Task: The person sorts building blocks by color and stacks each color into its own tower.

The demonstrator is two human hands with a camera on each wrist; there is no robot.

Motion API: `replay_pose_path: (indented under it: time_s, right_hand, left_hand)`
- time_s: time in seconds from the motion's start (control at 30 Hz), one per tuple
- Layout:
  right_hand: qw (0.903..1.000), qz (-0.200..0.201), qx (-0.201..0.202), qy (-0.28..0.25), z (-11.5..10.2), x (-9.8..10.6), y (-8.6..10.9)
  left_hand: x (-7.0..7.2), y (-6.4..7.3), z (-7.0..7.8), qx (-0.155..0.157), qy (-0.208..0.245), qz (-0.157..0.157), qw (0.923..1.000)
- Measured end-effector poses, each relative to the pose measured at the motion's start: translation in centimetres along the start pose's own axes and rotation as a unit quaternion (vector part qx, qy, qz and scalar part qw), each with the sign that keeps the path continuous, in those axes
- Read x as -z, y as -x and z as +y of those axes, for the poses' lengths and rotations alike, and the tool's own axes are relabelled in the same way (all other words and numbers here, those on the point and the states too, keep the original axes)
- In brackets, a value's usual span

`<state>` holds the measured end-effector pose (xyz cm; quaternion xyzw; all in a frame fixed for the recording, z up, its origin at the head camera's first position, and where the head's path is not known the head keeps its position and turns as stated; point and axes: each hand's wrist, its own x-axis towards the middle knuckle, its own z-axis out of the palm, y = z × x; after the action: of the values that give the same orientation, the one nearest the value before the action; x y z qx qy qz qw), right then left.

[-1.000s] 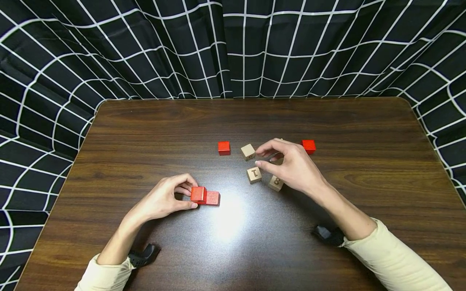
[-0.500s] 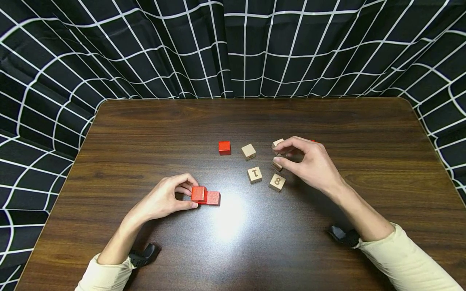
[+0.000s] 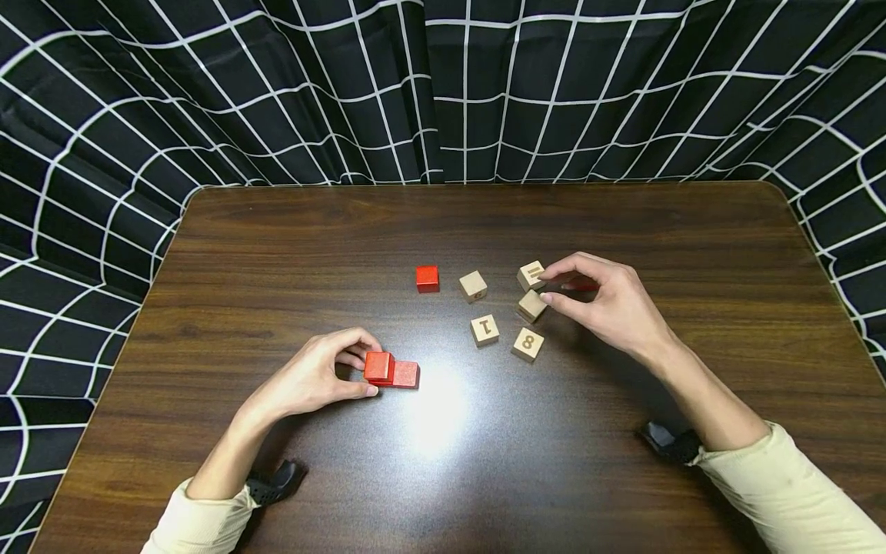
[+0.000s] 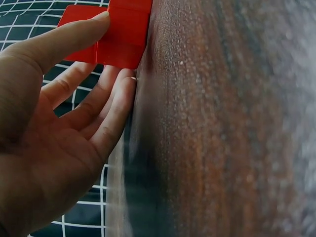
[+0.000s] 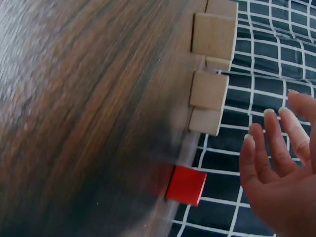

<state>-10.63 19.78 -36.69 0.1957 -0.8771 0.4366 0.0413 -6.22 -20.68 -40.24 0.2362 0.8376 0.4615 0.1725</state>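
Observation:
In the head view my left hand (image 3: 311,377) is at a small group of red blocks. Its thumb and fingers pinch the upper red block (image 3: 378,365) from two sides, and another red block (image 3: 406,375) lies against its right. The left wrist view shows the thumb on the red block (image 4: 121,49), with the fingers behind. My right hand (image 3: 616,304) hovers over the table, fingers bent and spread from the thumb, holding nothing. Its fingertips overlap a wooden block (image 3: 531,275) and a plain-topped one (image 3: 531,306). A red block (image 3: 584,284) is partly hidden behind it.
Wooden blocks marked 8 (image 3: 528,345) and 1 (image 3: 484,331) lie mid-table, near another wooden block (image 3: 474,286). A red block (image 3: 427,279) stands further left. A black cloth with white grid lines (image 3: 540,92) hangs behind the table's far edge (image 3: 346,186).
My right hand has drawn away to the right from the left wooden blocks, uncovering the ones on the right. The left hand stays in place at the red blocks.

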Motion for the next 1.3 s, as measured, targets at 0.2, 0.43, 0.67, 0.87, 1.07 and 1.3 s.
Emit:
replay_pose_path:
  time_s: [0.2, 0.43, 0.67, 0.87, 1.07, 1.3]
  right_hand:
    - [0.9997, 0.002, -0.009, 0.025, 0.6, 0.4, -0.2]
    - [0.9985, 0.013, -0.031, 0.042, 1.2, 1.1, -0.5]
    - [0.998, 0.025, -0.042, 0.041, 1.7, 1.7, -0.4]
    - [0.998, 0.031, -0.044, 0.032, 2.2, 2.0, -0.3]
    - [0.9973, 0.024, -0.058, 0.038, 2.4, 2.5, -0.3]
    - [0.9956, 0.019, -0.073, 0.055, 2.9, 3.0, -0.3]
  left_hand:
    - [0.0, -0.1, 0.0, -0.01, -0.008, 0.004, 0.9999]
    - [0.0, -0.2, 0.1, -0.001, -0.01, 0.001, 1.0]
    - [-0.2, -0.1, 0.3, -0.007, -0.01, 0.007, 0.9999]
    - [-0.4, -0.1, 0.5, -0.001, -0.018, 0.011, 0.9998]
    - [-0.5, -0.2, 0.3, -0.015, -0.015, 0.014, 0.9997]
    - [-0.6, -0.1, 0.3, -0.011, -0.002, 0.014, 0.9998]
